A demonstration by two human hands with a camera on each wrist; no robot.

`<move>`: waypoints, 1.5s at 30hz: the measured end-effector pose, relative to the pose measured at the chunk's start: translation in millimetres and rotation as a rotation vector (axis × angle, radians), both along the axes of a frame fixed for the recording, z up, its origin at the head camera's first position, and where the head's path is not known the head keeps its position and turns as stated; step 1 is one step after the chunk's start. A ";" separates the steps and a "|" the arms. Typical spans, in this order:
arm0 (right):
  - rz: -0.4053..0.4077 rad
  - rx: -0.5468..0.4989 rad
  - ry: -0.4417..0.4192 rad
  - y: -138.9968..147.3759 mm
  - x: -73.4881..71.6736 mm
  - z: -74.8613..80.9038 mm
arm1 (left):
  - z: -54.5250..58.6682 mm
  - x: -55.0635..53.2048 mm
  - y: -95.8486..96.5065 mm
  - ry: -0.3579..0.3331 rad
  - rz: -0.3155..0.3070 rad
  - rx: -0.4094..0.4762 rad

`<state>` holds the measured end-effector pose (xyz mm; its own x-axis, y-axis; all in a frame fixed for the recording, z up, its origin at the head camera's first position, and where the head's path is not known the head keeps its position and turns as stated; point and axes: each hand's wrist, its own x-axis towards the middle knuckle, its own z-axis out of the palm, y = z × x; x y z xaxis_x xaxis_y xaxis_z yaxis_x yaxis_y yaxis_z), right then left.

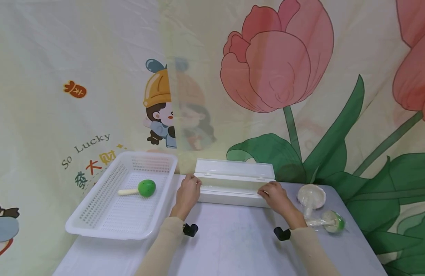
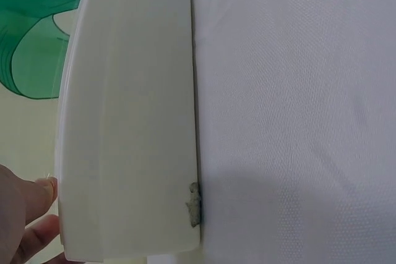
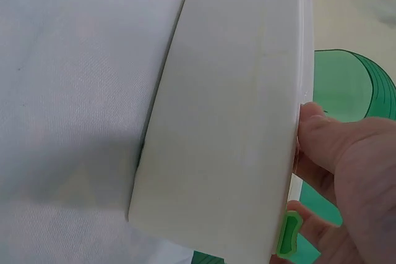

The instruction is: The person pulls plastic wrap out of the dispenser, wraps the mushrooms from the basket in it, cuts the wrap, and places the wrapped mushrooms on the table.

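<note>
A long white box [image 1: 233,199] stands on the table with its hinged lid [image 1: 234,168] raised at the back. At its left end, my left hand [image 1: 189,193] grips the box, thumb [image 2: 42,195] by the top edge. My right hand [image 1: 278,197] holds the other end, its thumb [image 3: 314,115] against the upper edge. Beside the right fingers, a small green piece [image 3: 288,234] sits on the end of the box. A grey smudge [image 2: 194,204] marks the box's lower front edge. The inside of the box is hard to make out.
At left, a white plastic basket [image 1: 105,231] holds a green maraca [image 1: 146,188] with a pale handle. To the right lie a film-wrapped maraca [image 1: 333,222] and a round pale thing [image 1: 311,195] with a handle. Behind the table hangs a printed cloth [image 1: 212,34].
</note>
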<state>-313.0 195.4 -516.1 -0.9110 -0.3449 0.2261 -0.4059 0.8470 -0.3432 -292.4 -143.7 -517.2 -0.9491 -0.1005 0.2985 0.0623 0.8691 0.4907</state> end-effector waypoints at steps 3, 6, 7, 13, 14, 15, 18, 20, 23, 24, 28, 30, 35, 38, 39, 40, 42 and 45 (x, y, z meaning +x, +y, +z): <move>-0.011 0.010 0.026 -1.9 0.6 0.6 | 0.1 0.4 1.0 0.000 -0.005 0.006; -0.026 0.022 0.037 -4.1 1.8 2.1 | 0.5 1.2 1.8 0.002 -0.007 0.012; -0.032 0.027 0.036 -4.6 2.2 2.4 | 0.4 1.3 2.0 0.005 -0.007 0.013; -0.056 0.053 0.018 -5.7 3.2 2.3 | -1.5 1.3 2.5 0.008 -0.002 0.005; -0.058 0.053 0.024 -5.6 3.3 2.1 | -1.5 1.4 2.5 0.009 -0.003 0.005; -0.060 0.050 0.030 -5.4 3.4 1.9 | -1.5 1.6 2.5 0.007 -0.005 0.012; -0.054 0.035 0.066 -4.7 3.8 1.5 | -1.2 2.3 2.6 0.011 -0.010 0.032; -0.043 0.016 0.100 -4.1 3.6 1.2 | -1.3 2.7 2.2 0.023 -0.015 0.045; -0.017 -0.014 0.157 -3.2 2.7 1.1 | -2.1 3.3 1.5 0.053 -0.020 0.052; -0.010 -0.024 0.171 -3.0 2.6 1.4 | -2.0 3.7 1.4 0.061 -0.023 0.056; 0.014 -0.065 0.229 -2.2 1.4 5.2 | 1.6 4.7 1.2 0.118 -0.032 0.061; 0.027 -0.102 0.249 -2.5 1.4 10.1 | 6.2 5.0 1.2 0.152 -0.033 0.072; 0.063 -0.200 0.218 -0.7 6.8 26.8 | 19.9 9.0 1.3 0.192 -0.044 0.127; 0.075 -0.203 0.150 2.3 12.2 32.1 | 23.2 14.5 0.8 0.182 -0.054 0.151; 0.077 -0.202 0.130 3.5 14.2 32.6 | 22.9 16.5 0.6 0.178 -0.056 0.155; 0.080 -0.201 0.114 4.6 16.1 32.5 | 22.1 18.6 0.5 0.175 -0.059 0.157; 0.085 -0.203 0.094 6.7 20.0 31.0 | 20.5 22.8 0.3 0.178 -0.063 0.163; 0.091 -0.201 0.068 10.0 25.2 26.5 | 17.1 28.7 0.2 0.179 -0.072 0.179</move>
